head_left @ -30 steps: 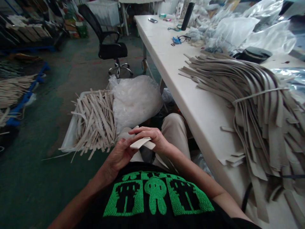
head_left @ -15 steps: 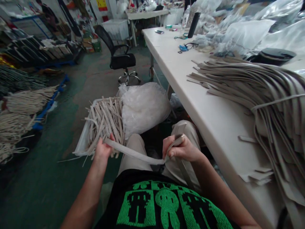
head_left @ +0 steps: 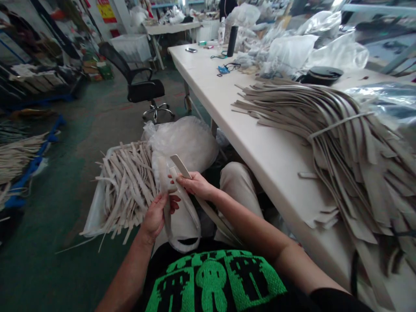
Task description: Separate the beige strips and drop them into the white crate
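My left hand [head_left: 155, 219] is closed on one end of a pale, thin strip [head_left: 182, 248], which hangs in a loop over my lap. My right hand [head_left: 196, 184], close beside it, pinches the strip's other part together with a grey-beige strap [head_left: 180, 165]. That strap's flat end sticks up past the fingers, and its length trails down across my lap under the right forearm. Just left of my hands a white bin [head_left: 95, 212] is heaped with loose pale strips [head_left: 128, 186]. The right fingertips are partly hidden by the strips.
On the long table [head_left: 260, 160] to the right lies a tied bundle of grey-beige straps [head_left: 292, 104]. A large clear bag [head_left: 188, 138] stands behind the bin. Beyond are an office chair [head_left: 143, 86], eyeglasses [head_left: 232, 66] and a phone [head_left: 191, 50].
My hands have come together; the right moved left toward the left hand. The pale strip, stretched between them before, now hangs in a loop. The view has turned right.
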